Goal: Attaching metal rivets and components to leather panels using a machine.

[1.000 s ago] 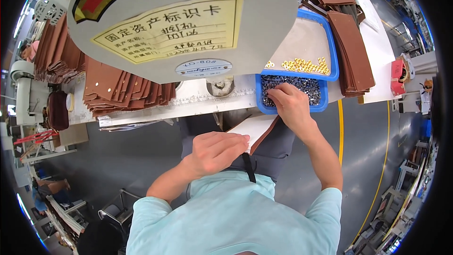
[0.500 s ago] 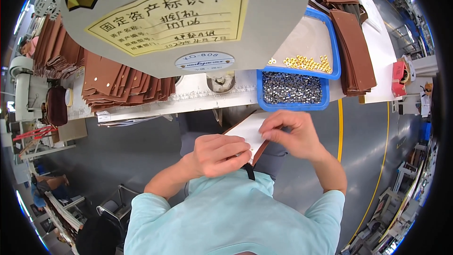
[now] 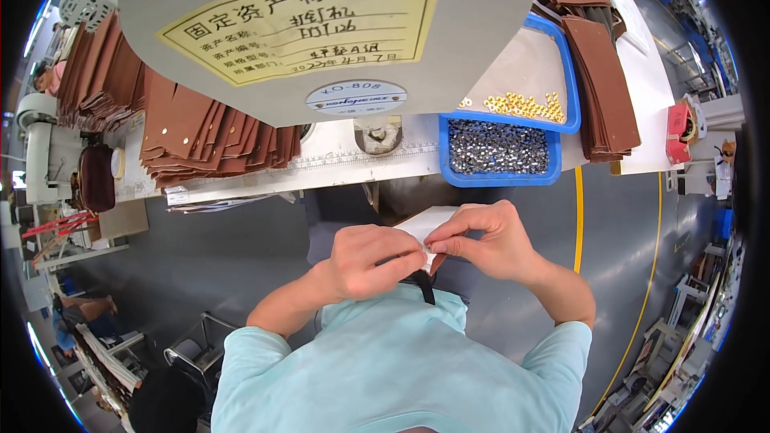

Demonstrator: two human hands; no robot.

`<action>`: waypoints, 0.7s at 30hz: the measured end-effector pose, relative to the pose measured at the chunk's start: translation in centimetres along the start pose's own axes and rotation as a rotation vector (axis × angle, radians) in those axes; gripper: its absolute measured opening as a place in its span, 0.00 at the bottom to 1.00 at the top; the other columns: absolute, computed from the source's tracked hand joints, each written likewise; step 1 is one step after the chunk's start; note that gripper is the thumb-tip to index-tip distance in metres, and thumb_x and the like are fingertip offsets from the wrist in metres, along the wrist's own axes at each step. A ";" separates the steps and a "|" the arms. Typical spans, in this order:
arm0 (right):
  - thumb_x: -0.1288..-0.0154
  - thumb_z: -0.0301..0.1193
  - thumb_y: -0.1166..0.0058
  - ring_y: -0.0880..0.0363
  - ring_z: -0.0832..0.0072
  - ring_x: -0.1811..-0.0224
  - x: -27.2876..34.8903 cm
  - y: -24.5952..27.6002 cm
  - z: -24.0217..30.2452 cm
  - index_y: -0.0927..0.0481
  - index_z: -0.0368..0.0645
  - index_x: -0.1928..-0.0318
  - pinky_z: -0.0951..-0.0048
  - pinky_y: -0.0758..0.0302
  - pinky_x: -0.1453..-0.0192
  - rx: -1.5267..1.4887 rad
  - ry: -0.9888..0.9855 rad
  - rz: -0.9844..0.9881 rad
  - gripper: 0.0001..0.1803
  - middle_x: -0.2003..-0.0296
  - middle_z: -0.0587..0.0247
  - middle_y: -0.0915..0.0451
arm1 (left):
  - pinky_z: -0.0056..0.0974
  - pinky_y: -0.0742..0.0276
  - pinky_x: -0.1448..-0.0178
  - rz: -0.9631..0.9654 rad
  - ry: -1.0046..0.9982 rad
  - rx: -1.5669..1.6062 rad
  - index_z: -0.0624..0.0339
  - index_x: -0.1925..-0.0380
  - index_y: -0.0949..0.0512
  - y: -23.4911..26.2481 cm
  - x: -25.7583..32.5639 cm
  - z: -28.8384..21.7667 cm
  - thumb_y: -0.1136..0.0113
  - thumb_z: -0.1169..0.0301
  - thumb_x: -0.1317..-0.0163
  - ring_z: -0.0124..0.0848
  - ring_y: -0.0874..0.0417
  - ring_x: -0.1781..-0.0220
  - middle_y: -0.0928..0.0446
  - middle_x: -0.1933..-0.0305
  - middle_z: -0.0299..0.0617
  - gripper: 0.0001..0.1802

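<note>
Over my lap lies a brown leather-like panel (image 3: 427,219), its white side facing up. My left hand (image 3: 362,262) is closed on the panel's left edge near my waist, thumb and fingers pressed together. From the right, my right hand (image 3: 491,242) meets it in a pinch on the panel's white face. Whatever sits between those right fingertips is too small or hidden to make out. Beyond my hands, on the bench edge, a blue tray of dark silvery metal pieces (image 3: 497,183) stands in front of another blue tray with gold-coloured rings (image 3: 573,72).
A large pale machine head (image 3: 273,100) with a label hangs over the white bench (image 3: 337,176). Stacks of brown panels lie left (image 3: 216,140) and right (image 3: 601,88) of it. A red box (image 3: 678,135) stands at the far right.
My right hand has come down and left, its fingertips now touching the panel beside my left fingers. The view has shifted slightly.
</note>
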State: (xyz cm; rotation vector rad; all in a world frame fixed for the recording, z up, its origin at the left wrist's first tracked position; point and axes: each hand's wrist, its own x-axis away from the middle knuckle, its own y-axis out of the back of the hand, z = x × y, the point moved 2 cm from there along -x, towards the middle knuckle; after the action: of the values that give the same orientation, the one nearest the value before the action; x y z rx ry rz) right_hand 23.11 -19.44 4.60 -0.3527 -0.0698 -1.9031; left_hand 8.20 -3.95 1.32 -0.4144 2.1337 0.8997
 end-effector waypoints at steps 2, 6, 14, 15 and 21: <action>0.35 0.21 0.33 0.12 0.74 0.63 0.1 0.1 0.0 0.10 0.33 0.58 0.74 0.14 0.58 0.194 0.065 -0.019 0.06 0.63 0.55 0.11 | 0.32 0.18 0.71 -0.008 0.025 0.027 0.60 0.66 0.17 -0.1 0.0 0.1 0.29 0.78 0.56 0.31 0.13 0.69 0.16 0.66 0.38 0.14; 0.36 0.22 0.33 0.12 0.74 0.64 0.1 -0.2 0.3 0.09 0.35 0.58 0.73 0.15 0.60 0.248 0.107 -0.062 0.07 0.65 0.55 0.10 | 0.32 0.18 0.71 -0.020 0.030 0.026 0.60 0.65 0.17 0.0 -0.3 0.0 0.29 0.78 0.56 0.31 0.14 0.69 0.17 0.66 0.38 0.15; 0.43 0.21 0.31 0.11 0.69 0.67 0.9 -0.3 0.0 0.09 0.40 0.62 0.72 0.16 0.61 0.483 0.348 -0.149 0.08 0.68 0.59 0.10 | 0.34 0.17 0.72 0.035 -0.003 -0.139 0.64 0.65 0.17 -0.4 -0.1 -0.5 0.29 0.77 0.57 0.31 0.17 0.72 0.23 0.68 0.39 0.15; 0.43 0.21 0.31 0.11 0.69 0.67 1.0 -0.3 0.1 0.09 0.40 0.62 0.72 0.16 0.61 0.483 0.347 -0.149 0.08 0.68 0.59 0.10 | 0.34 0.17 0.72 0.035 -0.003 -0.139 0.64 0.65 0.17 -0.4 0.0 -0.5 0.29 0.77 0.57 0.31 0.17 0.72 0.23 0.68 0.39 0.15; 0.43 0.20 0.33 0.13 0.69 0.71 0.8 -0.3 0.2 0.10 0.37 0.61 0.70 0.18 0.65 0.501 0.448 -0.098 0.08 0.70 0.58 0.10 | 0.34 0.17 0.71 0.065 0.052 -0.143 0.66 0.66 0.17 -0.2 -0.1 -1.0 0.29 0.78 0.58 0.32 0.17 0.72 0.23 0.68 0.40 0.15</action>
State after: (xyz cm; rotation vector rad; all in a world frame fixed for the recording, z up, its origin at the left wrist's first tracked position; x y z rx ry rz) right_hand 22.67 -20.04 5.08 0.4209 -0.2601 -1.9412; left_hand 7.83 -4.75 1.75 -0.4468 2.1484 1.0936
